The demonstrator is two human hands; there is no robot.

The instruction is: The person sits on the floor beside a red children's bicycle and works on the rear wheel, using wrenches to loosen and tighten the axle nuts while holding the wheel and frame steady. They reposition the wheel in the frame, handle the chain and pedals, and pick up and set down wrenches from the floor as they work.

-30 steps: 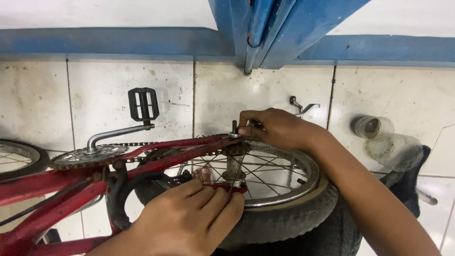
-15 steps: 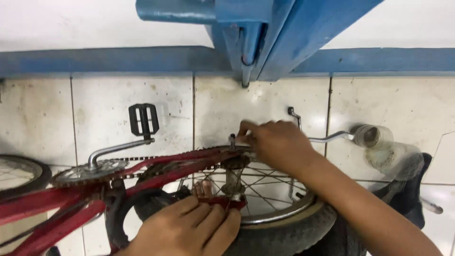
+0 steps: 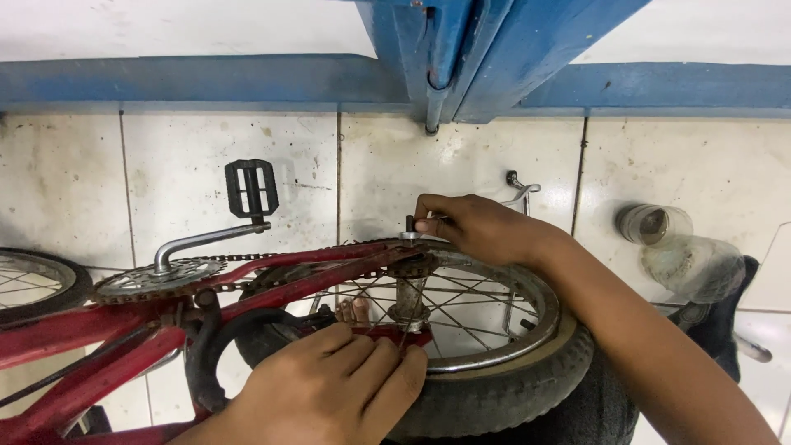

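Note:
A red bicycle frame [image 3: 82,330] lies on its side on a tiled floor, its rear wheel [image 3: 503,395] lying flat in front of me. My right hand [image 3: 486,227] reaches in from the right and pinches the top end of the rear axle [image 3: 409,224], above the hub [image 3: 409,292]. My left hand [image 3: 329,387] is curled over the lower red stay beside the hub. The chain runs from the hub to the chainring [image 3: 156,280]. A bent metal piece [image 3: 521,186] shows just behind my right hand.
The crank [image 3: 206,239] and black pedal [image 3: 250,188] stick up at the left. Another wheel [image 3: 33,280] is at the far left. A glass jar [image 3: 651,222] and a clear plastic container [image 3: 692,268] lie to the right. A blue metal post [image 3: 445,49] stands ahead.
My right hand has stayed at the axle end while its fingers shifted; a metal handle seen beside it half a second ago is now mostly hidden. My left hand has barely moved.

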